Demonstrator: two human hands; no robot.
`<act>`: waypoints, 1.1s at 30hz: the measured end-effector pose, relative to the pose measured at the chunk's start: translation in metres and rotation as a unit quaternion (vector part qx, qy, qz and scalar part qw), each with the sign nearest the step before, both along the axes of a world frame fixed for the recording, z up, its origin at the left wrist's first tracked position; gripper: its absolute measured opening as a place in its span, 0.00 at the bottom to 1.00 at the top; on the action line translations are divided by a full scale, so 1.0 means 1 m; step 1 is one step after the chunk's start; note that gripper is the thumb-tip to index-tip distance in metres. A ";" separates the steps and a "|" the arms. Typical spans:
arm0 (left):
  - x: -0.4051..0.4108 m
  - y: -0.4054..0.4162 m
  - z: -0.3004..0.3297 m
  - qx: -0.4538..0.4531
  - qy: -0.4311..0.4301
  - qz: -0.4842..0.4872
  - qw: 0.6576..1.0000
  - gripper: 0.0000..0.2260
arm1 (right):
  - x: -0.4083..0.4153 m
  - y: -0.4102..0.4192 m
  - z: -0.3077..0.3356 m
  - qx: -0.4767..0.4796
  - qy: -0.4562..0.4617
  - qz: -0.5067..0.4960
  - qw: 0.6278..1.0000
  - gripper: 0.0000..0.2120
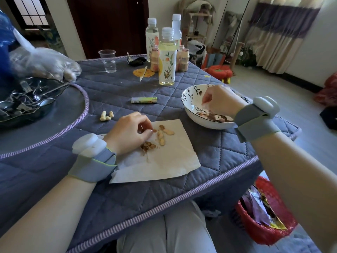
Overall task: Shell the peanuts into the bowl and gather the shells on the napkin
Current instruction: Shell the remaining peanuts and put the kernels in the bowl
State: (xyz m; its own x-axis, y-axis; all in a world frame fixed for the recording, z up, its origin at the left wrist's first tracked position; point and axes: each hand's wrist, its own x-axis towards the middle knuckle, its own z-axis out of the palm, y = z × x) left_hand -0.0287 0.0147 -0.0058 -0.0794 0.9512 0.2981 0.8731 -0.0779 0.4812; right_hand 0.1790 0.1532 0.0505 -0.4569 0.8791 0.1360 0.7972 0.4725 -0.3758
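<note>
A white napkin [164, 161] lies on the quilted table in front of me, with several shell halves [165, 134] and crushed shell bits [147, 146] on it. My left hand [127, 132] rests on the napkin's left part and pinches a small brown shell piece at its fingertips. The white patterned bowl [189, 101] stands to the right with shelled kernels [204, 114] in it. My right hand [218, 101] hovers over the bowl with its fingers curled downward; I cannot see whether it holds a kernel. Three whole peanuts [106, 116] lie left of the napkin.
A green and white pack [144, 100] lies behind the napkin. Bottles [166, 57] and a clear plastic cup [108, 60] stand at the back. A dark tray of metal clips [27, 99] and a plastic bag [45, 63] fill the left. A red basket [262, 212] sits on the floor at right.
</note>
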 end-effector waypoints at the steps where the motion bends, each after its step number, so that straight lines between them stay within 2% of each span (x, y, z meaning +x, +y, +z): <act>1: 0.000 0.000 -0.001 -0.005 0.002 -0.004 1.000 0.01 | -0.001 0.003 -0.002 -0.007 -0.018 0.001 1.000 0.06; 7: -0.002 0.000 -0.001 -0.006 0.001 -0.030 1.000 0.02 | -0.007 0.002 -0.003 -0.068 -0.052 0.017 0.996 0.06; 14: -0.004 0.000 0.000 0.035 -0.031 -0.036 0.998 0.05 | -0.018 -0.003 0.004 0.009 -0.011 0.018 1.000 0.10; 18: -0.015 -0.003 0.003 0.047 -0.048 0.013 0.998 0.04 | -0.044 -0.016 0.015 0.060 0.054 0.053 0.995 0.10; 22: -0.036 -0.009 0.006 0.028 -0.045 0.140 0.989 0.05 | -0.075 -0.032 0.018 0.044 0.098 0.111 0.988 0.09; 24: -0.054 -0.017 0.007 -0.012 -0.042 0.197 0.979 0.05 | -0.095 -0.038 0.015 0.045 0.085 0.148 0.984 0.09; 29: -0.087 -0.029 0.003 -0.091 -0.005 0.247 0.965 0.06 | -0.146 -0.049 -0.008 0.012 0.045 0.228 0.973 0.09; 33: -0.088 -0.029 0.003 -0.085 -0.010 0.252 0.964 0.06 | -0.177 -0.058 -0.020 0.006 0.005 0.266 0.964 0.10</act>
State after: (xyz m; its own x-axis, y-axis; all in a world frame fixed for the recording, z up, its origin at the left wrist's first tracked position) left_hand -0.1170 -0.0147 -0.0032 -0.5485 0.8253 0.1347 0.7698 0.4354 0.4668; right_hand 0.0019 0.0948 0.0309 -0.8417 0.5185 0.1508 0.4369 0.8181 -0.3740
